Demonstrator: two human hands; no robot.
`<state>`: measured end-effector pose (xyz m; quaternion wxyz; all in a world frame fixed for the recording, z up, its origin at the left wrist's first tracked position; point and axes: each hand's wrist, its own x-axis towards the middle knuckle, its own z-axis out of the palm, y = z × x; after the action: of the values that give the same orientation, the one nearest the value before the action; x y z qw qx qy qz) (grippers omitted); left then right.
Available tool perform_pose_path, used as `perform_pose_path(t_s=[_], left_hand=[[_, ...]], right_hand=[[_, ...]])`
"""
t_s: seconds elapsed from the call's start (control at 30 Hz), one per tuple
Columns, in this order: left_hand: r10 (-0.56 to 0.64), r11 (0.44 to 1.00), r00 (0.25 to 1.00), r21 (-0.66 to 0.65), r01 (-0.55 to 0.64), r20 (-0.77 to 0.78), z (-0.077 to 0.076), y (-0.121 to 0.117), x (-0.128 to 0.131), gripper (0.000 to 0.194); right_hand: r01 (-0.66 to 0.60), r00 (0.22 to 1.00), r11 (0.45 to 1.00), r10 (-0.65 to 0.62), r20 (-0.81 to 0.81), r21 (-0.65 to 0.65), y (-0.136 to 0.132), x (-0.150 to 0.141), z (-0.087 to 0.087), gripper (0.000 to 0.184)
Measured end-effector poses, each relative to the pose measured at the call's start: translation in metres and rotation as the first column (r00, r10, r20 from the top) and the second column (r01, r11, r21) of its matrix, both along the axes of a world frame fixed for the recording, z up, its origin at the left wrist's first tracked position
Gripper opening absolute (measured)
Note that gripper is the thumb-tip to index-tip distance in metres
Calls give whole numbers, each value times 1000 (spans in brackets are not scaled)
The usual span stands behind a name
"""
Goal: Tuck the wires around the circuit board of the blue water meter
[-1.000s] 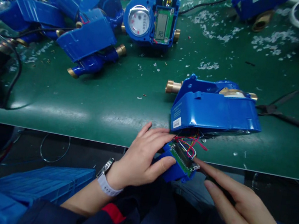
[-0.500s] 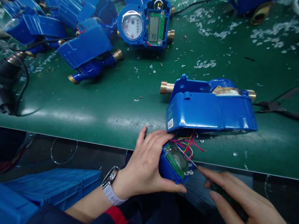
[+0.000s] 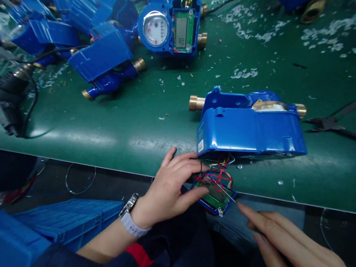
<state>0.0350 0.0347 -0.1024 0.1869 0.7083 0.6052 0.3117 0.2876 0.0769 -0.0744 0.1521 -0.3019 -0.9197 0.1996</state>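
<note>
While the left hand grips the small blue housing with a green circuit board at the near edge of the green bench mat, thumb under it and fingers over its left side, the right hand sits just right of it, fingers extended and close together, pinching a thin metal probe whose tip touches the board; red, blue and yellow wires run from the board up into the large blue plastic water meter casing with brass threaded ends lying just beyond; black pliers lie to its right; an open blue meter with a round dial and LCD sits far left, beside a pile of blue meters; blue plastic crate near left, below the bench
</note>
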Motion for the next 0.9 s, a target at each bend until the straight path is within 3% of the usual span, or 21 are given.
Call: perform_pose_path(t_s=[0.07,0.17,0.43,0.8,0.9], left_hand=[[-3,1000,1000,19,3,3,1,3,-4,15],[-18,998,1000,63,18,-3,1,10,-7,6],[-20,991,1000,128,23,-18,-4,23,-9,9],[27,983,999,179,-30,18,-6,21,-8,3],[10,988,1000,156,-14,27,-4,15,-8,11]], right_hand=[[-11,1000,1000,11,14,6,0,1,0,39],[-13,1000,999,13,15,38,2,0,1,40],[-12,1000,999,11,28,53,4,-7,8,37],[-53,998,992,48,42,111,10,-11,11,37],[-78,995,983,66,76,167,12,-16,14,39]])
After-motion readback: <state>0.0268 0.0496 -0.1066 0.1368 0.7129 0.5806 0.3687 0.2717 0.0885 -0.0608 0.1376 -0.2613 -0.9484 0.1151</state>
